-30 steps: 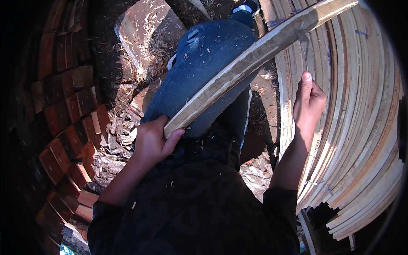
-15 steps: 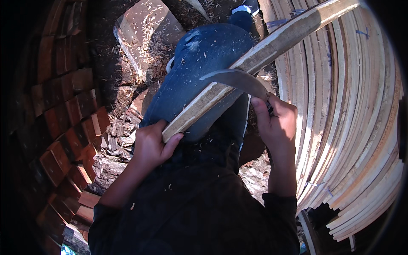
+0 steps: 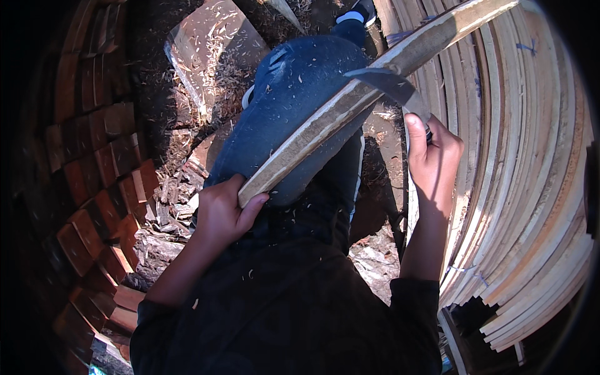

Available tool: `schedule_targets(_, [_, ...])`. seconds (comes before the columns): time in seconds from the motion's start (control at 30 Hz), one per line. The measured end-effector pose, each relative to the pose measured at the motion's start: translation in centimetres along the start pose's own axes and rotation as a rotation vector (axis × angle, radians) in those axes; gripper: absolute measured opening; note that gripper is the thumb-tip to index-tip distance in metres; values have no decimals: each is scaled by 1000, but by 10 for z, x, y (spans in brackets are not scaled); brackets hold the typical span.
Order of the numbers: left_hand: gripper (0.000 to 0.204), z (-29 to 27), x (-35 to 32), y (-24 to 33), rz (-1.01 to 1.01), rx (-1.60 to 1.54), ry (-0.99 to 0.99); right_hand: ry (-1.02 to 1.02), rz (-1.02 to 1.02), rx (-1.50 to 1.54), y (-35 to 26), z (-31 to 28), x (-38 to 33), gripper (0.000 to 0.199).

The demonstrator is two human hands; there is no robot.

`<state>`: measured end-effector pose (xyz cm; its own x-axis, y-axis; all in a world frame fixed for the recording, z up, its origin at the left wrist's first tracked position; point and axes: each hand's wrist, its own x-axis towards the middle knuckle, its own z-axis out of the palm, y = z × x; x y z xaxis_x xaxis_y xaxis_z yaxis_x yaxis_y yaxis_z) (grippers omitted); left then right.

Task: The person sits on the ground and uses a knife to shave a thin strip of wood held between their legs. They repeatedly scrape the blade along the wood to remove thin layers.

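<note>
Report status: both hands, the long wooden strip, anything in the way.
Left hand grips the long wooden strip at its near end. Right hand holds a curved metal blade against it. Nothing blocking.

Slat (image 3: 350, 106) runs diagonally from frame centre to top right, lying across knee (image 3: 294, 106). Left hand (image 3: 222, 212) at slat's lower end, centre. Right hand (image 3: 434, 153) right of centre, blade (image 3: 384, 84) above it, on slat. Stacked slats (image 3: 525, 187) fill right side. Bricks (image 3: 94, 169) along left edge. Shavings (image 3: 169, 206) on ground between.

Harsh sunlight, deep shadows, fisheye-bent edges
</note>
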<state>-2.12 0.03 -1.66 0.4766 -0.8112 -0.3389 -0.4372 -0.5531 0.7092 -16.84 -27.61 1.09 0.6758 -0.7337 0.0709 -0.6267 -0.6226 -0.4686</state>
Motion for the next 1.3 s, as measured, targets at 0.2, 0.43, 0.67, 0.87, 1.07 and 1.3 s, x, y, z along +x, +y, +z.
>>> schedule_targets(0.2, [39,-6,3,0,2,9,2,158,382,68,84,-51,30,55])
schedule_targets(0.43, [38,-3,3,-1,20,35,-14,-192,111,87,-16,-13,-3,36])
schedule_targets(0.67, [40,-3,2,-6,-15,-6,-10,-207,-8,-42,-15,-18,19,34])
schedule_targets(0.87, [41,-4,-1,-9,-13,-6,-10,133,201,-35,30,-33,59,55])
schedule_targets(1.07, [40,-4,3,-12,0,-40,-7,162,423,11,97,-85,72,60])
schedule_targets(1.3, [42,-5,1,-18,11,-24,-46,-248,74,91,-12,-26,33,39])
